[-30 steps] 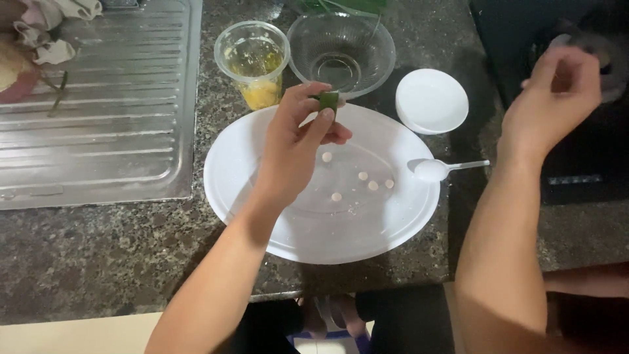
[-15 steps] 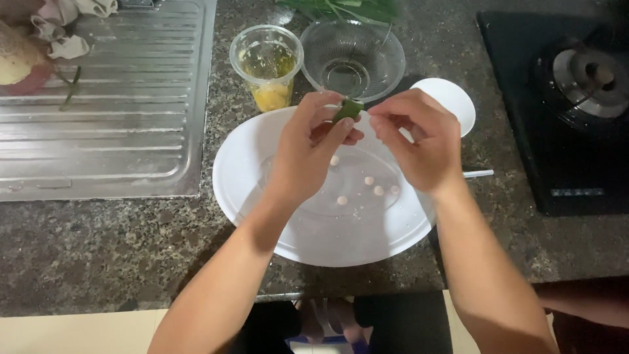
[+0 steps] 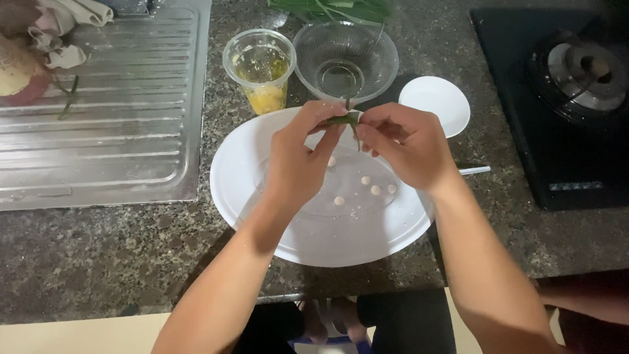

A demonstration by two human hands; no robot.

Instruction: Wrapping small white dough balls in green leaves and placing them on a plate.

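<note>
Green leaf piece [image 3: 343, 120], small and folded, held between the fingertips of both hands above the far rim of the round white plate [image 3: 242, 196], which serves as the landmark for all positions below. Left hand [image 3: 303, 154]: fingers curled, thumb and forefinger pinched shut on the left end of the leaf piece; the forearm crosses the near rim of the plate. Right hand [image 3: 403, 147]: likewise closed to a pinch on the right end of the leaf piece, the remaining fingers loosely bent; the wrist passes over the plate's right edge. The two hands meet fingertip to fingertip at the leaf.

On the plate, below the hands, lie several small white balls [image 3: 375, 190], set near one another but apart, right of the plate's centre. Just beyond the plate's far rim stands a clear glass bowl [image 3: 373, 49], and to the left of that bowl a clear plastic cup [image 3: 260, 69] with yellow matter at its bottom. A small white saucer [image 3: 436, 105] sits just off the plate's far right rim. A white handle [image 3: 474, 170], probably of a spoon, projects from behind the right wrist, at the plate's right side. Green leaves [image 3: 331, 9] lie farther back, beyond the glass bowl. A ribbed steel draining board [image 3: 98, 111] lies left of the plate; a black gas hob [image 3: 557, 98] lies well to its right. All rest on a speckled stone counter [image 3: 98, 262].
</note>
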